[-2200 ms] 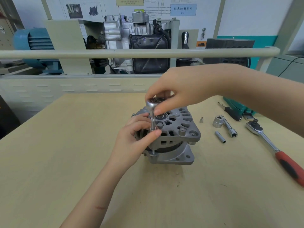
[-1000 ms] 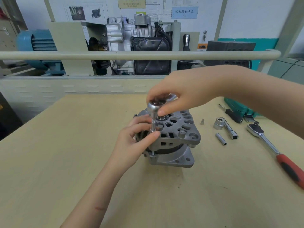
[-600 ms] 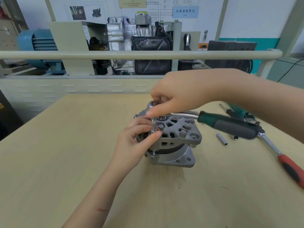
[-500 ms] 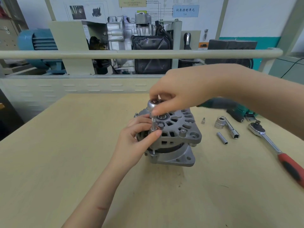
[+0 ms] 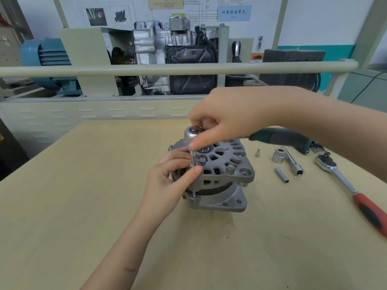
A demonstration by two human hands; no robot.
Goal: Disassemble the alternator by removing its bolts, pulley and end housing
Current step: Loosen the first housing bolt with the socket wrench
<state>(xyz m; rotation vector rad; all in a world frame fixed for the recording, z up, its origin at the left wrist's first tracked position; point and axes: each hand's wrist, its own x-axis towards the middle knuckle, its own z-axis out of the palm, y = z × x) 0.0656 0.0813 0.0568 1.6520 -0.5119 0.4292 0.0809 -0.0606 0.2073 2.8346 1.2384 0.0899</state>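
Observation:
A grey cast alternator point(image 5: 222, 172) stands on the wooden table point(image 5: 83, 195), its slotted end housing facing up. A small ratchet with a green and black handle point(image 5: 280, 138) sits on a thin socket extension point(image 5: 192, 159) over a bolt at the housing's left rim. My right hand point(image 5: 228, 122) grips the ratchet's round head point(image 5: 191, 131) from above. My left hand point(image 5: 169, 181) pinches the extension's lower end between thumb and fingers and rests against the housing. The bolt head is hidden.
To the right lie a tiny socket point(image 5: 257, 153), a large socket on a bar point(image 5: 288, 160), a long thin socket point(image 5: 281, 174) and a red-handled ratchet point(image 5: 351, 191). A pale rail point(image 5: 167, 69) and engine display stand behind the table.
The green-handled ratchet swung back and forth over the alternator's right side under my right hand. My left hand has stayed on the extension throughout.

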